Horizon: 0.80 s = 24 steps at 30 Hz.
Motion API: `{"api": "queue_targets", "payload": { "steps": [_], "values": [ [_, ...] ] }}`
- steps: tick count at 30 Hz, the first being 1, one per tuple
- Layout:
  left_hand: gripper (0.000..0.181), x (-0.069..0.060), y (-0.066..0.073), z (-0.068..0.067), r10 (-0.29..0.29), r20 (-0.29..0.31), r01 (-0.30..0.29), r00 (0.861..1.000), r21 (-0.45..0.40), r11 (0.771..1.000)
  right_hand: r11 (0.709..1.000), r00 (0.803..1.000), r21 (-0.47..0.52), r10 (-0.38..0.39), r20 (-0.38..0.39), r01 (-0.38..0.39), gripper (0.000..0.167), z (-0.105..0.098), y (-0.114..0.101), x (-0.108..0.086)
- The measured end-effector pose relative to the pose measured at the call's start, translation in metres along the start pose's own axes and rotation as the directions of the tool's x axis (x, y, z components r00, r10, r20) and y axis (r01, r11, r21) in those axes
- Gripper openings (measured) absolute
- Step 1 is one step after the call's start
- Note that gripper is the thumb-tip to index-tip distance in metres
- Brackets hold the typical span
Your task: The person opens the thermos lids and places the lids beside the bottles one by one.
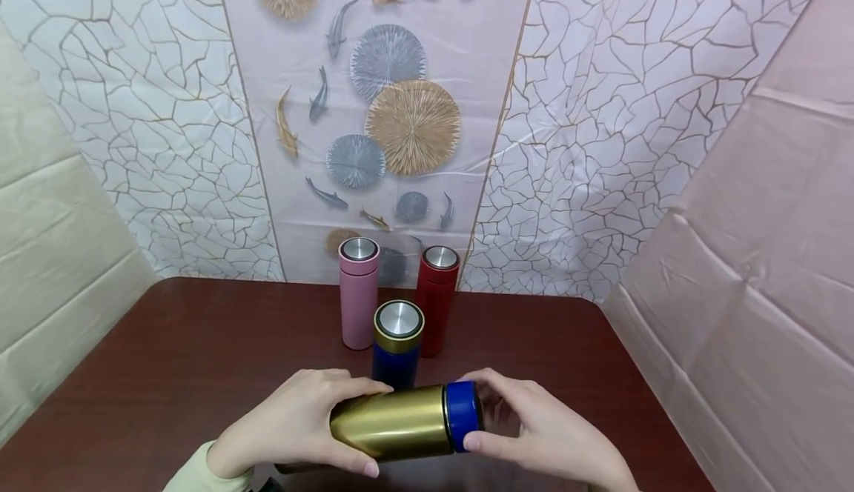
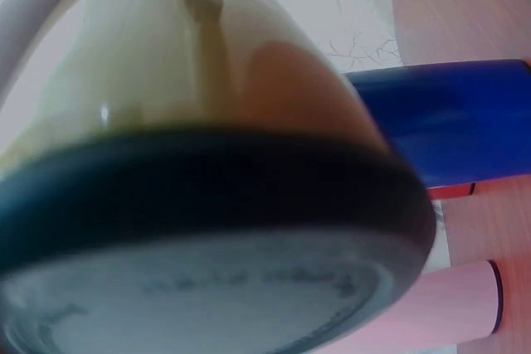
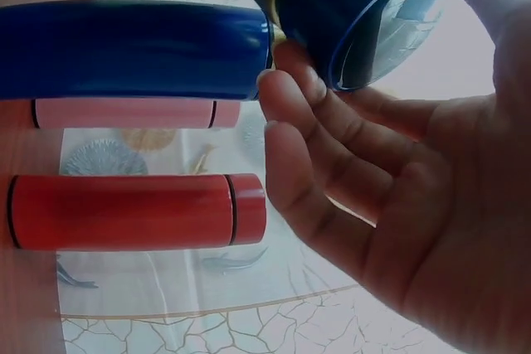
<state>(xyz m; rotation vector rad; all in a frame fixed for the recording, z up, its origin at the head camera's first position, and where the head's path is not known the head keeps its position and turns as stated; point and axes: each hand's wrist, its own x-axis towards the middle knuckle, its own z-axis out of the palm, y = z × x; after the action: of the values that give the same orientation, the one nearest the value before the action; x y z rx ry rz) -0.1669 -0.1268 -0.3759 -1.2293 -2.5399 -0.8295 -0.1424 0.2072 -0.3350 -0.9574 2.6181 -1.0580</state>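
The person's left hand (image 1: 303,425) wraps round the body of a gold vacuum flask (image 1: 400,421), thumb on the near side and fingers over the far side. The flask lies sideways between the two hands, just in front of the upright blue vacuum flask (image 1: 395,364), its capped end to the right and slightly raised. The right hand (image 1: 543,430) pinches the blue cap (image 1: 462,414) between the thumb and the fingers reaching behind; in the right wrist view, some of its other fingertips look to be off the cap.

With the two hands spread this way, the left would do best to clamp the body firmly, since the smooth metal may slip or spin if the cap is turned. The right could bring more fingers onto the cap's side for an even, straight grip, in line with the body; a skewed pull might bind it. Whether the cap is tight or loose cannot be told.

Room matters too: the blue flask stands so near that contact cannot be ruled out, with the pink vacuum flask (image 1: 359,307) and red vacuum flask (image 1: 437,307) upright behind it on the desk (image 1: 220,344). Working a little nearer the body would lower the risk of knocking one over.
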Motion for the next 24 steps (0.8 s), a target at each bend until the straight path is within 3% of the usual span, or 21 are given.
{"api": "queue_targets", "payload": {
  "steps": [5,9,15,19,24],
  "values": [
    [0.066,0.001,-0.001,0.002,0.000,0.027,0.000,1.000,-0.004,1.000,0.999,1.000,-0.029,0.014,-0.016,-0.015,0.056,-0.001,-0.004,-0.004],
    [0.066,0.002,-0.002,0.004,0.001,0.045,-0.001,0.999,0.000,1.000,0.996,0.999,-0.087,-0.025,-0.047,0.021,0.064,-0.001,-0.005,-0.004],
    [0.063,0.001,-0.006,0.005,-0.018,0.060,0.021,0.998,-0.059,0.998,0.969,0.984,-0.200,-0.165,-0.072,0.148,0.076,-0.005,-0.009,0.003],
    [0.061,0.000,-0.008,0.004,-0.017,0.094,0.029,0.995,-0.131,0.991,0.944,0.968,-0.243,-0.244,-0.067,0.221,0.074,-0.006,-0.011,0.005],
    [0.058,-0.001,-0.007,-0.003,-0.007,0.120,0.028,0.993,-0.172,0.985,0.918,0.946,-0.288,-0.311,-0.096,0.272,0.077,-0.006,-0.016,0.003]
  ]
}}
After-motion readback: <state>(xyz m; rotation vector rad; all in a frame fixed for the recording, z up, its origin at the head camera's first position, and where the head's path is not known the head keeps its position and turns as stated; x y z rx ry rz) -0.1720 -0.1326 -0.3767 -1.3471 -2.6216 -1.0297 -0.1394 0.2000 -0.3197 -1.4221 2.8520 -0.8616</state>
